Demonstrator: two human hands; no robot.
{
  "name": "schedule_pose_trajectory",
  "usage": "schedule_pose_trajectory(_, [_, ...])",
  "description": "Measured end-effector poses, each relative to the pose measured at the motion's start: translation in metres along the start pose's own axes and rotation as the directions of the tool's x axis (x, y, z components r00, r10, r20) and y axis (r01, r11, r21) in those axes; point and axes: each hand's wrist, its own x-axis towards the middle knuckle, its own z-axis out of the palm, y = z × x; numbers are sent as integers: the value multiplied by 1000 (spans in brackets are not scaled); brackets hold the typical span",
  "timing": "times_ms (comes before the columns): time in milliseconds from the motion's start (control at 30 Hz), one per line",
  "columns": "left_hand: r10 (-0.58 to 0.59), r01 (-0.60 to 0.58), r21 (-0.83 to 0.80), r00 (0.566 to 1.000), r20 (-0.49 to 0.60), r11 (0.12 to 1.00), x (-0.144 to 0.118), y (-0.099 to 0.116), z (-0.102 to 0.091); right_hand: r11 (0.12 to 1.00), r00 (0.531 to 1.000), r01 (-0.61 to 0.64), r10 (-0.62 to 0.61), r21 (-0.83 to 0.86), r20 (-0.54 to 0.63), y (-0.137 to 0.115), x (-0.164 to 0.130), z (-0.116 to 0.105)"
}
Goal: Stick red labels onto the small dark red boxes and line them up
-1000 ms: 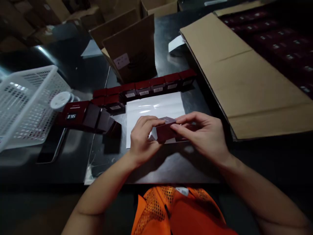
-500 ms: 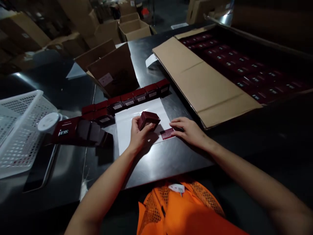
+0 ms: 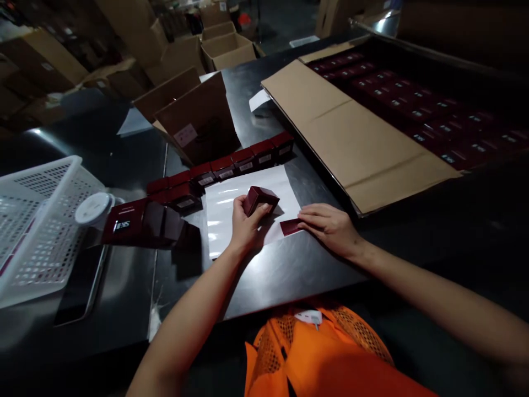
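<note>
My left hand (image 3: 244, 225) is closed around a small dark red box (image 3: 262, 200), tilted above the white sheet (image 3: 223, 212). A flat dark red label (image 3: 290, 226) lies at the sheet's near right edge. The fingers of my right hand (image 3: 324, 225) are pressed together on its right end, hiding that part. Behind the sheet stands a row of similar dark red boxes (image 3: 223, 167), several with small barcode stickers facing me.
A large open carton (image 3: 322, 132) full of dark red boxes fills the right. To the left are a white plastic basket (image 3: 61, 220), a white round roll (image 3: 94, 208), a phone (image 3: 80, 286) and a larger dark red box (image 3: 128, 223). A smaller open carton (image 3: 198, 118) stands behind the row.
My right fingers have closed onto the end of the label, whose near surface now looks plain and darker. My left hand still holds the box. The whole view has shifted slightly.
</note>
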Motion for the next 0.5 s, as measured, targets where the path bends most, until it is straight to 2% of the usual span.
schedule_pose_trajectory(133, [16, -16, 19, 1000, 2, 1000, 0, 3, 0, 989, 998, 59, -58, -132, 6, -6, -5, 0])
schedule_pose_trajectory(267, [1, -1, 9, 1000, 2, 1000, -3, 8, 2, 972, 998, 43, -33, -230, 48, -11, -9, 1])
schedule_pose_trajectory(500, [-42, 42, -20, 999, 1, 999, -4, 8, 4, 983, 998, 5, 6, -182, 58, -19, -10, -3])
